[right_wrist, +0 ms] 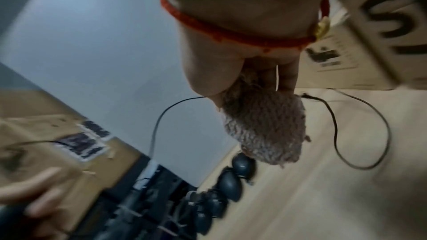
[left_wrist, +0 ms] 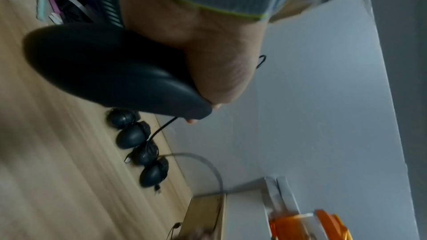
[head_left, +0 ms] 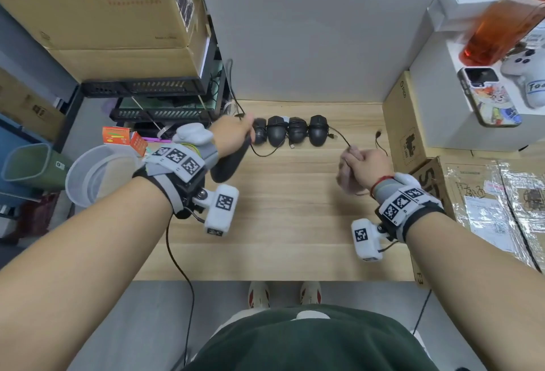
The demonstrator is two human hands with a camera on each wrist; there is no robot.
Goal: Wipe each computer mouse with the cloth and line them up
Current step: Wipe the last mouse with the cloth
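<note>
My left hand [head_left: 233, 134] is curled round a black mouse [head_left: 228, 161], gripping it above the bench [head_left: 280, 223] at the left end of the row [head_left: 290, 131]; the mouse's rounded back hangs down toward me, clear of the wood. Its cable [head_left: 265, 154] runs right from my fingers, sags low over the bench, then rises to my right hand [head_left: 364, 165]. That hand is closed, pinching the cable and holding a bunched pale cloth [right_wrist: 265, 127] in the palm; the cloth hangs below my fingers, and the cable's loose end [head_left: 380, 142] loops away on the far right beside a cardboard box [head_left: 407, 134]. Four black mice stand side by side in the row at the far edge of the bench, close to the wall [head_left: 309, 31], touching or nearly so, with short bits of cable lying around them. On the white box [head_left: 442, 99] at far right stand an orange bottle [head_left: 501, 22] and a phone [head_left: 488, 96].
</note>
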